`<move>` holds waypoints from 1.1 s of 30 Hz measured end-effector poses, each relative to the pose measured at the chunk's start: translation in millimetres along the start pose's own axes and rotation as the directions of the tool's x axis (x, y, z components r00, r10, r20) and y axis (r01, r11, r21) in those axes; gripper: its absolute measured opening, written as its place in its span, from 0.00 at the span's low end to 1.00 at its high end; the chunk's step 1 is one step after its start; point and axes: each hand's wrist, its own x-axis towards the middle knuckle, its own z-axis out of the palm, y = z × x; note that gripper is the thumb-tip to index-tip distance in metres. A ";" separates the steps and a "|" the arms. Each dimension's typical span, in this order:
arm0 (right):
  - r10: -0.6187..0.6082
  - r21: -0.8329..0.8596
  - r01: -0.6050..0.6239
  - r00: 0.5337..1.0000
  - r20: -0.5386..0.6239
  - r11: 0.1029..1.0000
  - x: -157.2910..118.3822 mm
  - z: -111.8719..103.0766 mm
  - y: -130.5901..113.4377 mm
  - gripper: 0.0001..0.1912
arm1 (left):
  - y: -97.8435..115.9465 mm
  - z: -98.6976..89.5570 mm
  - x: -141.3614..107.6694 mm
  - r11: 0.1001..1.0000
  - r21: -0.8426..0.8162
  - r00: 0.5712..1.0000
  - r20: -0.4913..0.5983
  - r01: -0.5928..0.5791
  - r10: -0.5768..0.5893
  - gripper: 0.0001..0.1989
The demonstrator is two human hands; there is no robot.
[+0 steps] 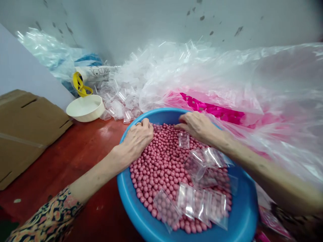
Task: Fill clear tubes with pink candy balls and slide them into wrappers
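Observation:
A blue basin (131, 205) holds a thick layer of pink beads (161, 161). Several clear plastic cases (186, 198) lie on the beads at the near right, and a single small clear case (183, 139) rests close to my right hand. My left hand (140, 136), with a ring on one finger, is over the left part of the beads with its fingers curled closed; its fingertips are hidden. At the basin's far side, my right hand (195, 124) has thumb and fingers bent together just above the beads. Whatever either hand grips cannot be made out.
Beyond the basin, clear plastic pieces (121, 101) are heaped by the wall. A plastic bag (252, 77) with bright pink pieces (214, 111) spreads right. To the left are a cream-coloured round tub (85, 109), yellow tape (80, 85) and a cardboard box (30, 127) on the red surface (101, 188).

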 end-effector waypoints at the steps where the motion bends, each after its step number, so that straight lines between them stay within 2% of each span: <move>1: 0.024 -0.031 -0.024 1.000 0.002 0.999 -8.8 -1.5 5.3 0.16 | 1.9 -5.7 -4.5 1.000 0.005 1.000 -0.010 0.012 -0.012 0.15; 3: 0.037 -0.065 -0.035 0.999 0.023 0.997 -23.2 1.6 10.7 0.17 | 6.6 -18.7 -16.2 0.999 -0.047 1.000 -0.009 0.004 -0.004 0.11; 4: 0.030 -0.069 -0.028 0.999 0.035 0.997 -28.4 5.6 10.6 0.17 | 9.1 -24.9 -23.3 0.992 -0.119 0.999 0.013 -0.030 0.032 0.08; 5: 0.018 -0.066 -0.015 0.999 0.044 0.998 -32.2 10.3 9.1 0.16 | 11.4 -30.2 -31.1 0.959 -0.265 0.992 0.050 -0.097 0.114 0.08; 7: -0.012 -0.044 0.014 0.999 0.051 0.999 -37.2 19.6 3.3 0.15 | 15.5 -36.6 -48.0 0.797 -0.569 0.944 0.103 -0.203 0.315 0.12; 8: -0.028 -0.027 0.029 0.998 0.047 0.999 -39.0 23.2 -0.4 0.14 | 17.2 -37.6 -56.8 0.702 -0.679 0.913 0.117 -0.214 0.392 0.12; 10: -0.060 0.015 0.060 0.998 0.036 0.998 -42.6 27.6 -7.9 0.10 | 20.6 -35.7 -73.5 0.600 -0.781 0.881 0.150 -0.174 0.450 0.10; 13: -0.114 0.087 0.112 0.993 0.016 0.990 -49.7 29.0 -18.0 0.04 | 27.0 -28.3 -92.2 0.558 -0.813 0.886 0.123 -0.168 0.446 0.12; 16: -0.153 0.142 0.152 0.988 -0.001 0.978 -57.6 27.4 -24.5 0.04 | 34.7 -24.6 -99.2 0.577 -0.773 0.888 0.036 -0.266 0.458 0.17; 19: -0.170 0.167 0.172 0.985 -0.022 0.971 -64.5 25.7 -25.5 0.03 | 41.7 -29.0 -98.6 0.635 -0.701 0.868 0.044 -0.326 0.495 0.18; 22: -0.166 0.174 0.174 0.984 -0.057 0.969 -70.5 26.9 -23.3 0.04 | 45.5 -35.3 -98.2 0.668 -0.682 0.869 0.096 -0.298 0.485 0.17; 24: -0.163 0.170 0.175 0.983 -0.084 0.970 -73.5 29.0 -21.2 0.06 | 44.2 -37.2 -98.4 0.649 -0.711 0.883 0.085 -0.271 0.462 0.20; 25: -0.163 0.163 0.177 0.982 -0.095 0.971 -74.5 30.0 -20.0 0.06 | 42.0 -37.6 -97.9 0.640 -0.725 0.897 0.071 -0.254 0.437 0.21; 27: -0.172 0.138 0.185 0.980 -0.103 0.973 -75.2 30.5 -17.6 0.04 | 34.6 -37.9 -94.3 0.642 -0.737 0.927 0.058 -0.211 0.371 0.17; 30: -0.208 0.076 0.215 0.974 -0.095 0.974 -73.1 26.5 -16.9 0.05 | 20.1 -36.0 -83.1 0.767 -0.629 0.967 0.093 -0.126 0.235 0.04; 32: -0.257 0.028 0.259 0.964 -0.063 0.965 -70.6 22.4 -21.0 0.08 | 13.7 -29.7 -75.1 0.854 -0.515 0.988 0.086 -0.068 0.130 0.07; 33: -0.283 0.004 0.284 0.958 -0.038 0.959 -69.6 20.6 -24.5 0.09 | 12.7 -24.7 -71.8 0.871 -0.490 0.993 0.072 -0.050 0.098 0.09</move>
